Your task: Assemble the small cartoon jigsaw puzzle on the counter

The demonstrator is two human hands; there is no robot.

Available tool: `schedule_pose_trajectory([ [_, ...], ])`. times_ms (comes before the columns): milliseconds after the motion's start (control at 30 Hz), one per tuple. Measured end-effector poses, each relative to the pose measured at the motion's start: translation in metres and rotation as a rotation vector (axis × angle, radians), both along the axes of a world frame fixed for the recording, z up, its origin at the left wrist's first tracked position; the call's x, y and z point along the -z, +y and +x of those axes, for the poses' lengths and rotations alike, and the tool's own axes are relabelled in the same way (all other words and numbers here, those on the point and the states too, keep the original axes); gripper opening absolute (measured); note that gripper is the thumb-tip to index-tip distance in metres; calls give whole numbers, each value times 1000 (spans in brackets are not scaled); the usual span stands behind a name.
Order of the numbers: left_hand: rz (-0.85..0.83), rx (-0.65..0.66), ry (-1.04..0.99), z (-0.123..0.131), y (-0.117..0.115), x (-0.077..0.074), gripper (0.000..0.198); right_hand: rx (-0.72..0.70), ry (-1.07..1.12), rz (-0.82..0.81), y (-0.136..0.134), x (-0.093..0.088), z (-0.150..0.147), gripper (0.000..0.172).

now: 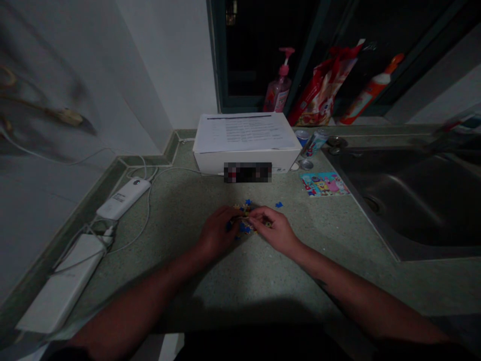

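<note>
A small heap of jigsaw puzzle pieces (246, 228), blue, yellow and tan, lies on the counter between my hands. My left hand (219, 233) curls in from the left, fingertips closed at a thin puzzle piece (242, 217) held just over the heap. From the other side, my right hand (276, 230) pinches at the same spot with thumb and forefinger. The fingers partly cover this piece, and its picture is too dim to read. One loose blue puzzle piece (278, 204) lies apart, beyond my right hand.
Behind the heap stands a white box (246, 135) with a printed sheet on top. A colourful cartoon picture card (325, 184) lies by the metal sink (376, 240). Cans (314, 143) stand near the box. Cabled white devices (124, 198) line the left side. Bottles stand at the window.
</note>
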State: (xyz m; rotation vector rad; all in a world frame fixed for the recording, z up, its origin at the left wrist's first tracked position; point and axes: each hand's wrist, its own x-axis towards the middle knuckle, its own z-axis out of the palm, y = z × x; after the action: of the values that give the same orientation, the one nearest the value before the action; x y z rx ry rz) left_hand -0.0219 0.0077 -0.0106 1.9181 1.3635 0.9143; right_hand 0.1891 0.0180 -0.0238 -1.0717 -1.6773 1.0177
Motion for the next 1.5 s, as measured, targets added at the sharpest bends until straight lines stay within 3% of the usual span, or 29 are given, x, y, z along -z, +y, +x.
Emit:
schedule_pose_trajectory([
  [200, -11, -15, -35, 1, 0, 2, 18, -2, -48, 66, -1, -1, 1, 12],
  [433, -189, -93, -137, 1, 3, 3, 19, -76, -153, 304, -2, -8, 3, 10],
  [733, -27, -48, -138, -2, 6, 2, 12, 22, -243, 337, 1, -6, 7, 17],
  [933, -57, -39, -110, -2, 5, 3, 11, -39, -311, 382, 0, -8, 6, 10],
  [1133, 26, -7, -54, -2, 4, 6, 12, -64, -298, 383, -1, -8, 5, 6],
  [1367, 37, 69, 111, -16, 15, 0, 24, -69, -431, 362, 4, -9, 14, 22],
  [1500, -7, 189, 253, -29, 19, -15, 29, -126, -557, 380, 5, -11, 21, 51],
])
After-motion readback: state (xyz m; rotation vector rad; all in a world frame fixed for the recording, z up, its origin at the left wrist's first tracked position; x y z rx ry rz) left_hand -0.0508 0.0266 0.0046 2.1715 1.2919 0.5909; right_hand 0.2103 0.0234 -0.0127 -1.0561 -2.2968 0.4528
